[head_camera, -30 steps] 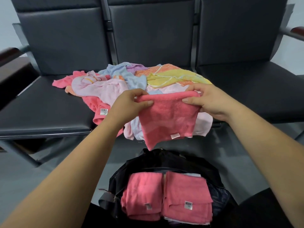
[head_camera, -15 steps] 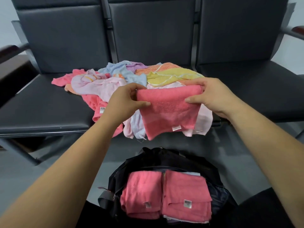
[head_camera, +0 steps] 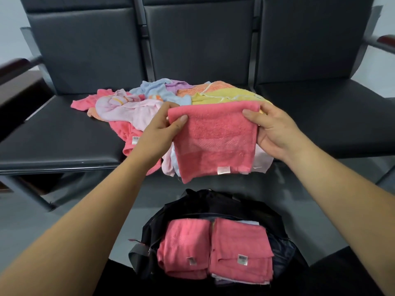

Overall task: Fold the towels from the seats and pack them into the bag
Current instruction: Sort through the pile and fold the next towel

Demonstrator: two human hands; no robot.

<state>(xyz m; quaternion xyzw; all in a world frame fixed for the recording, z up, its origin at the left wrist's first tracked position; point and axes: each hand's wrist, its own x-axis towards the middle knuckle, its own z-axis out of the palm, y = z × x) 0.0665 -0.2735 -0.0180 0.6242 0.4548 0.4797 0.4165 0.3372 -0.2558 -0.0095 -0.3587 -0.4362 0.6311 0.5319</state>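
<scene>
A folded pink towel point(head_camera: 215, 142) hangs in the air in front of the seats. My left hand point(head_camera: 159, 129) pinches its top left corner and my right hand point(head_camera: 271, 129) grips its top right edge. Behind it a loose pile of towels point(head_camera: 149, 103) in pink, lilac, blue, orange and yellow lies across the middle seat. Below, an open black bag point(head_camera: 205, 206) stands on the floor with two folded pink towels point(head_camera: 215, 248) side by side on top of its contents.
A row of three black padded seats point(head_camera: 64, 133) with backrests spans the view. Armrests stick out at the far left point(head_camera: 15, 67) and far right point(head_camera: 382, 39). Grey floor point(head_camera: 310, 210) lies between the seat front and the bag.
Both hands have lifted the pink towel slightly and spread it wider, so its top edge is straighter and it hangs flatter than before.
</scene>
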